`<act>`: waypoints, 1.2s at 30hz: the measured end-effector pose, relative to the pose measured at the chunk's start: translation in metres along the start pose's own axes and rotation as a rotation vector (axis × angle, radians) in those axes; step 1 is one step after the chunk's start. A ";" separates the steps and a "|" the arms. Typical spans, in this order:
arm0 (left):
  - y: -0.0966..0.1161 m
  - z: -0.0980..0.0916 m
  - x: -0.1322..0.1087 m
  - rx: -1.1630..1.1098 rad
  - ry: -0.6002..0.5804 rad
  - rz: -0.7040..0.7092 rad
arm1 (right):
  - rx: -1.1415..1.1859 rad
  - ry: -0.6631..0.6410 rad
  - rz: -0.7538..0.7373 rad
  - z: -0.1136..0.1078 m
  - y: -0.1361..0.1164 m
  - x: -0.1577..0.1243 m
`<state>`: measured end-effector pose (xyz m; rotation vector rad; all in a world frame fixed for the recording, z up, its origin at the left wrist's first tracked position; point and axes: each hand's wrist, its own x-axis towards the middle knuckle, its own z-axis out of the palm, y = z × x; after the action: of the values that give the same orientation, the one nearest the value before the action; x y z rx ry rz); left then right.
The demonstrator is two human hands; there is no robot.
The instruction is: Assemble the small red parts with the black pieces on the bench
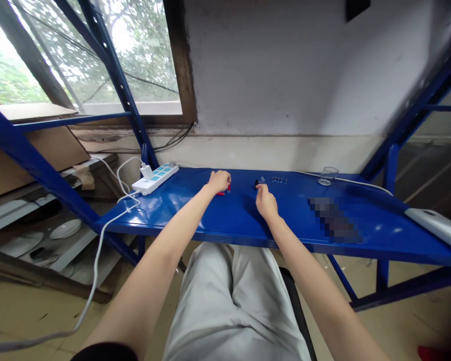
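Observation:
My left hand [220, 180] is closed low over the blue tabletop, on a tool with red handles [221, 193]. Its red parts show below and to the right of the fingers; the rest is hidden under the hand. My right hand [266, 201] pinches a small black piece [256, 184] between thumb and fingers, just above the table. Right beside that piece are some small clear bits [262, 179], too small to name. Farther right, several tiny parts with thin legs [279, 180] lie in a row.
On the left a white power strip [156, 179] has a plug in it and a trailing cable [97, 250]. A clear glass cup [327, 176] stands at the back right. Nearer lies a blurred dark flat object [334, 220]. Blue shelf posts [391, 165] frame the table [188, 220].

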<state>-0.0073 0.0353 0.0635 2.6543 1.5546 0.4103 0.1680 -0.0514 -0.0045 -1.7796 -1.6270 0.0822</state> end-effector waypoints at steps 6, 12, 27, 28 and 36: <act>-0.003 0.003 0.000 0.025 -0.010 -0.032 | -0.028 -0.009 0.025 -0.001 -0.001 -0.001; -0.005 0.003 0.001 0.029 -0.022 -0.069 | -0.045 -0.004 0.012 0.001 0.001 0.001; -0.003 -0.003 -0.001 0.074 -0.053 -0.047 | -0.053 -0.002 0.013 0.000 0.000 0.000; -0.003 -0.003 -0.001 0.076 -0.055 -0.047 | -0.052 -0.002 0.013 0.000 -0.001 0.000; -0.002 -0.002 -0.001 0.074 -0.064 -0.047 | -0.070 -0.015 0.027 -0.001 -0.002 0.000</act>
<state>-0.0102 0.0357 0.0645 2.6501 1.6415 0.2680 0.1666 -0.0523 -0.0024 -1.8577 -1.6348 0.0514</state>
